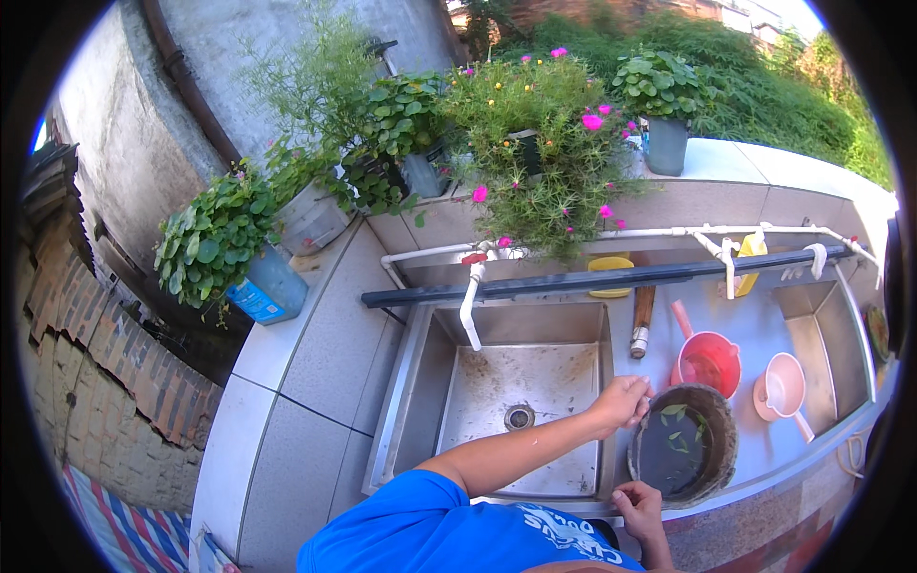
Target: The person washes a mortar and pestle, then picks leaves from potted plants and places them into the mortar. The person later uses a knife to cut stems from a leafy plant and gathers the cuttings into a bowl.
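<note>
A round dark bucket with a rough, worn wall stands on the steel counter to the right of the sink. Dark water fills it, and several green leaves float there. My left hand reaches across the sink to the bucket's far left rim, its fingers pinched together; what they hold is too small to tell. Close to the bucket's near left side is my right hand with curled fingers. Whether it grips the bucket's edge or something else cannot be made out.
A steel sink lies left of the bucket, under a white tap. Red and pink dippers and a wooden-handled tool lie on the counter. A dark bar spans the back. Potted plants line the ledge.
</note>
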